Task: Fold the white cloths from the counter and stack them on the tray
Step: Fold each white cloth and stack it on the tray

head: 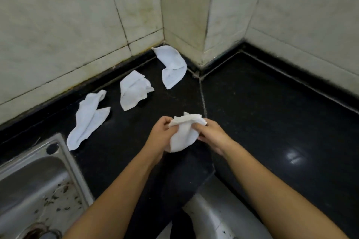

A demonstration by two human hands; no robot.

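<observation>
**Mia:** What is the person holding?

**Ben:** A small white cloth (pixel 183 136). It is up in the air, just above the black counter (pixel 272 112), near the front edge. The left hand (pixel 162 137) pinches its left side. The right hand (pixel 211 134) pinches its right side. The fingers of both hands are curled onto the cloth, not spread out.

**Mia:** Is it folded?

**Ben:** It looks bunched, with the top edge doubled over. I think the folding has only just begun.

**Mia:** Are there more cloths?

**Ben:** Yes, three more lie on the counter, well apart from the hands. One long cloth (pixel 87 120) is near the sink (pixel 38 180). A middle cloth (pixel 134 90) is behind it. A far cloth (pixel 172 66) sits in the corner by the tiled wall (pixel 77 25). All three are crumpled.

**Mia:** Where is the tray?

**Ben:** I cannot be sure. There is a shiny metal thing (pixel 217 217) low down by the arms, but I cannot tell if that is it.

**Mia:** What could go wrong?

**Ben:** The cloth is soft and floppy. If the edges do not line up, the fold could come out crooked. If one hand lets go too soon, the fold could fall open. It could also drop in the sink, which looks dirty, because the sink is close.
</observation>
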